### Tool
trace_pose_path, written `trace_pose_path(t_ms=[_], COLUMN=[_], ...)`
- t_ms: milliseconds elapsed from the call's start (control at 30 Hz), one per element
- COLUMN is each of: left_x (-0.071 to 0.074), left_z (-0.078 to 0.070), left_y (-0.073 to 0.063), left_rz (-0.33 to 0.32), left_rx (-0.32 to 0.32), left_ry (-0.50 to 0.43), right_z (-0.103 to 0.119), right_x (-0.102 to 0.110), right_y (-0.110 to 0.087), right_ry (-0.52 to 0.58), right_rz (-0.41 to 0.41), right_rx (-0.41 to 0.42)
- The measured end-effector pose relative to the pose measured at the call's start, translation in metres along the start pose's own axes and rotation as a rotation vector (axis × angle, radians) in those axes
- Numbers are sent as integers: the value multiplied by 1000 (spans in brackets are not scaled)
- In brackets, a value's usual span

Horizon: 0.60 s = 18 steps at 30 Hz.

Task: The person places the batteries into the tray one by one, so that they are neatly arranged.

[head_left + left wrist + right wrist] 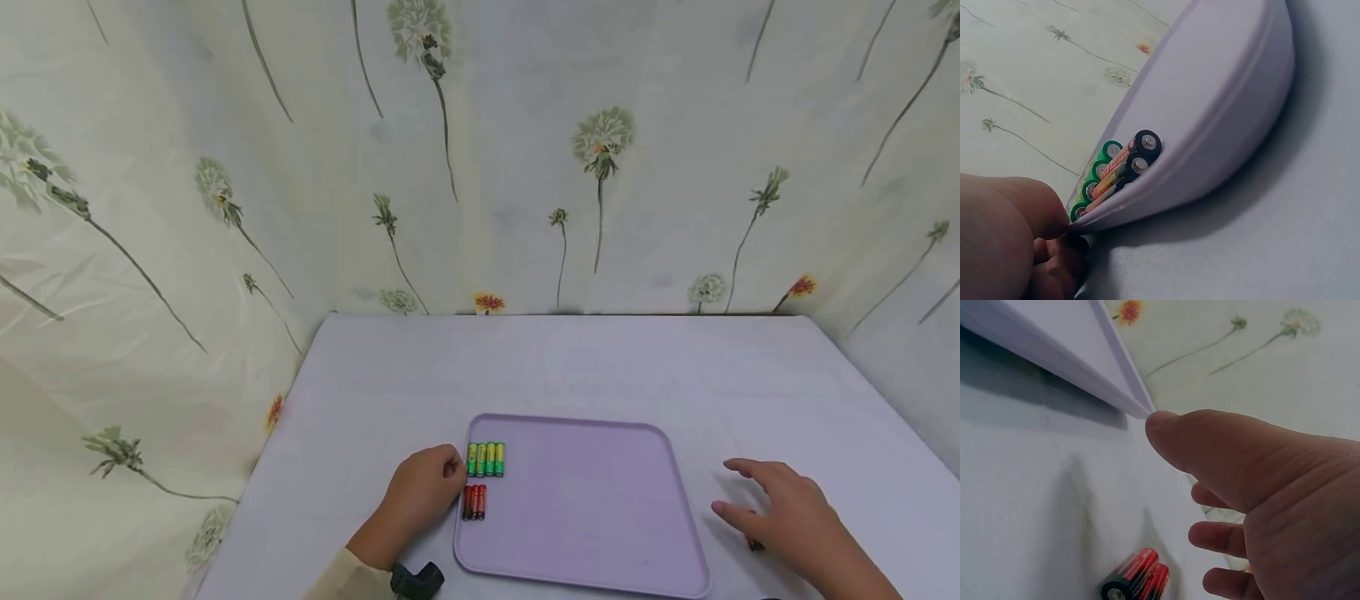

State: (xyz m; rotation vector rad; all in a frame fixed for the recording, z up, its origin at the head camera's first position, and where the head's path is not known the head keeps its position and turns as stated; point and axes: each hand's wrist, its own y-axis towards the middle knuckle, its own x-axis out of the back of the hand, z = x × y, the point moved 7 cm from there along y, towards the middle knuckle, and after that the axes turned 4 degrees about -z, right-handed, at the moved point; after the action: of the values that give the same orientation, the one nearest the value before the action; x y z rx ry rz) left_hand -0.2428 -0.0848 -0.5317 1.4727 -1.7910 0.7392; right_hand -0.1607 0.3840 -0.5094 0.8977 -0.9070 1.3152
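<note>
A lilac tray [577, 508] lies on the table. Along its left side stand a row of several green-and-yellow batteries [486, 459] and, nearer, a row of three red-and-black batteries [475, 502]. My left hand [423, 492] is at the tray's left edge, fingers curled; in the left wrist view its thumb and fingers [1054, 269] meet at the rim, pinching it. To the right of the tray, my right hand [787, 512] hovers with thumb and fingers spread, holding nothing. Below it, red-and-black batteries [1138, 575] lie on the table, mostly hidden by the hand in the head view.
A white cloth covers the table [562, 362]. Behind and at the sides hangs a curtain [510, 150] printed with dandelions. A black band with a dark device [417, 581] sits on the left wrist.
</note>
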Motion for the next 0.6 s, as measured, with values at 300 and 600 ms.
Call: trace_pose_path(t_ms=[300,600], left_x=[0,0], left_z=[-2,-2], left_y=[-1,0], left_rz=[1,-10], left_rx=[-5,-15], left_ry=[-4,-6], right_z=[-8,-15], right_x=[-13,-13], right_y=[-9,-8], right_ry=[-25,-6], right_rz=[7,16], right_rx=[37,6])
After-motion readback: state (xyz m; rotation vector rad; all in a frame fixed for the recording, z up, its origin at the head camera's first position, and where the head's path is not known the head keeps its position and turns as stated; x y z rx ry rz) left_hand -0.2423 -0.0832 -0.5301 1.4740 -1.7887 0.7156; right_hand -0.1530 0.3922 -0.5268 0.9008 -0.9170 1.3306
